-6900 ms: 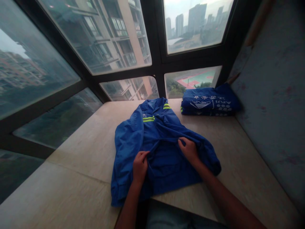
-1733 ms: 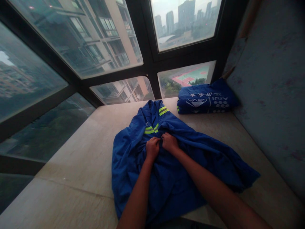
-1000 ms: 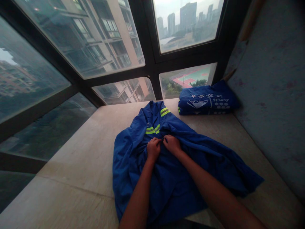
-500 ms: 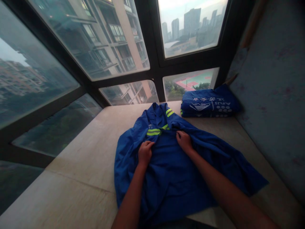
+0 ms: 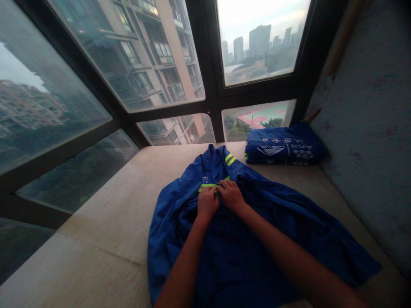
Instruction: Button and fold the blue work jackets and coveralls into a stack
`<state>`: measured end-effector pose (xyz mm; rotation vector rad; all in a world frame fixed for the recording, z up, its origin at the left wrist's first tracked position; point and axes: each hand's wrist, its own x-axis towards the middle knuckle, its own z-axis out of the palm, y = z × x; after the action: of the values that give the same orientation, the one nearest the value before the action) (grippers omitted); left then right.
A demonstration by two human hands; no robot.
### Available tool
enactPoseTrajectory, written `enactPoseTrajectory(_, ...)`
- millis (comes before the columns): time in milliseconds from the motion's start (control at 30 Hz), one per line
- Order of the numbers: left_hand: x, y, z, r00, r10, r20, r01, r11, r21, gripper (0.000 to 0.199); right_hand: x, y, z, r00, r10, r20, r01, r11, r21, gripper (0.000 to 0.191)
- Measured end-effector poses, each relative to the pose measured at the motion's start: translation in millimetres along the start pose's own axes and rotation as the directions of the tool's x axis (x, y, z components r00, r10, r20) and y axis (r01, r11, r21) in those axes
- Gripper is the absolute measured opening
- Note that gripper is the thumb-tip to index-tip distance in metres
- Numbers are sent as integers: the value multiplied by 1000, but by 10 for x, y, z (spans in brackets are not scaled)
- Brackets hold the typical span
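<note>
A blue work jacket (image 5: 231, 248) with yellow-green reflective stripes lies spread on the pale surface, its collar toward the window. My left hand (image 5: 208, 202) is closed on the front edge of the jacket, just below the chest stripe. Right beside it, my right hand (image 5: 230, 195) pinches the opposite front edge. The fingertips of both hands meet at the middle of the chest, and they hide what lies between them, so a button or zip cannot be made out.
Folded blue clothing (image 5: 282, 145) with white lettering lies at the back right, against the patterned wall (image 5: 369, 128). Dark-framed windows (image 5: 213, 102) border the pale surface (image 5: 105, 218) at the back and left.
Both hands have come together at the chest, the right moving left and the left slightly right. The jacket's two front edges, apart before, are drawn together. The view has shifted slightly.
</note>
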<state>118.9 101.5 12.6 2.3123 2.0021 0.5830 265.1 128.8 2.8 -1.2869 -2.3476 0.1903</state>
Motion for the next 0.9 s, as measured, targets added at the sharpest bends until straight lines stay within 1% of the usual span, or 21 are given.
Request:
enactPoseTrajectory(67, 138, 2, 153, 999, -41, 2, 41, 999, -1, 21, 119, 30, 96, 999, 50, 13, -50, 999, -11, 26)
enactPoseTrajectory(133, 217, -21, 283, 996, -89, -14, 89, 996, -2, 19, 175, 106, 179, 994, 111, 19, -110, 994, -18, 25)
enactPoseTrajectory(200, 242, -46, 372, 992, -123, -36, 123, 992, -7, 20, 183, 187, 235, 987, 156, 22, -156, 988, -19, 25)
enactPoseTrajectory(267, 239, -68, 420, 991, -130, -43, 129, 991, -19, 23, 167, 242, 263, 984, 174, 29, -174, 985, -15, 25)
enactPoseTrajectory(400, 238, -108, 457, 993, -115, -21, 114, 992, -57, 30, 132, 253, 280, 983, 175, 53, -174, 984, -22, 29)
enactPoseTrajectory(633, 259, -144, 475, 993, -119, 9, 119, 987, -107, 28, 122, 179, 283, 983, 148, 106, -143, 988, -52, 31)
enactPoseTrajectory(900, 232, -144, 442, 996, -50, 68, 59, 988, -141, 33, 104, 178, 233, 983, 118, 138, -111, 992, -58, 30)
